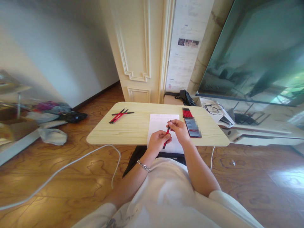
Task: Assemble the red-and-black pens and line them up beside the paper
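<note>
Over a sheet of white paper (163,122) near the table's front edge, both my hands are on one red and black pen (167,138). My left hand (158,141) is closed around its red barrel, black end pointing down toward me. At the upper black end, the fingers of my right hand (178,128) pinch the tip; exactly what sits between those fingertips is too small to make out. Several red and black pens (120,116) lie crossed at the table's left. A neat row of similar pens (187,112) lies at the right, above a phone (193,128).
The pale wooden table (133,133) has rounded corners. A white cable (71,164) runs over the floor at the left. Behind stand a cream panelled door (135,41), a black bag (186,97) and a large dark screen (251,50). Plastic bags (53,136) lie at the left.
</note>
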